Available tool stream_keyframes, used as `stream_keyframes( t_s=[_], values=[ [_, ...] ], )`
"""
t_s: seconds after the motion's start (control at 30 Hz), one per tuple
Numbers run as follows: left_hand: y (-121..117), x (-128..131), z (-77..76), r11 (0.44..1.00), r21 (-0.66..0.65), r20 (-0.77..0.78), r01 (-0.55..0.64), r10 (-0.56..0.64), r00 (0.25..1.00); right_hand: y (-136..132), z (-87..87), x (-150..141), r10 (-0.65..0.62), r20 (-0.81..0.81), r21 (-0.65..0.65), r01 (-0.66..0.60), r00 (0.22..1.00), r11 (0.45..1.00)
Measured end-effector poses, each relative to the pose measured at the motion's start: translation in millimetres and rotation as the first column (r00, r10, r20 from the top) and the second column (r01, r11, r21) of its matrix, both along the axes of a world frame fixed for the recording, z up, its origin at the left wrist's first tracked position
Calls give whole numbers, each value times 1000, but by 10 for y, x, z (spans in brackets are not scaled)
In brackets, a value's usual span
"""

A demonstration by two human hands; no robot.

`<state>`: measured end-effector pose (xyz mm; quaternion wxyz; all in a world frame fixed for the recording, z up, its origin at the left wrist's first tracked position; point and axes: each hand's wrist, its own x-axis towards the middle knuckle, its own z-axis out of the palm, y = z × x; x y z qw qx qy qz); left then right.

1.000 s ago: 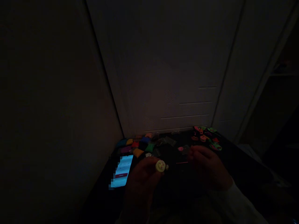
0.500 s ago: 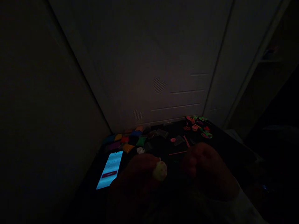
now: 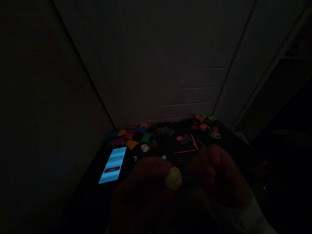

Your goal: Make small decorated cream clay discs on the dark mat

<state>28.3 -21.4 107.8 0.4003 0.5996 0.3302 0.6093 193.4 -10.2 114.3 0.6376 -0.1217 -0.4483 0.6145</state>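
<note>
The room is very dark. My left hand [image 3: 143, 182] is closed around a small pale yellow-green lump of clay [image 3: 173, 179] with pinkish spots on its face, its rounded end sticking out past the fingertips. To the right, apart from the lump, my right hand [image 3: 216, 175] has its fingers curled in together; whether anything is pinched in them is lost in the dark. Just beyond the left fingers lies a small pale piece [image 3: 164, 157] on the dark table. A thin pink stick [image 3: 184, 151] and a wider pink tool [image 3: 194, 142] lie behind the hands.
A lit phone [image 3: 113, 165] lies at the left. Several coloured packets, among them a green packet [image 3: 146, 138] and an orange packet [image 3: 132, 144], sit at the back left. Small bright figures [image 3: 203, 127] cluster at the back right, against a pale panelled wall [image 3: 156, 65].
The view has tipped down slightly, so the table things sit higher. My left hand has shifted a little right with the lump, uncovering the small pale piece. The right hand stays curled.
</note>
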Motion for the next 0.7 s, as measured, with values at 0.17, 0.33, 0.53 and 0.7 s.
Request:
stream_keyframes(
  t_s=[0.17,0.33,0.53,0.7],
  values=[
    [-26,55,-8,1000,-7,13,-4,4,1000,-19,49,-15,8,-46,5,-8,999,1000],
    [-17,89,-4,999,29,62,-41,39,997,-26,55,-9,-30,-7,-2,30,1000,1000],
    [0,21,-56,1000,1,22,6,-6,1000,-28,62,-7,8,-10,20,-8,1000,1000],
    [-22,38,-91,1000,-16,38,18,-18,999,-31,79,-22,-7,-1,2,7,1000,1000]
  ],
)
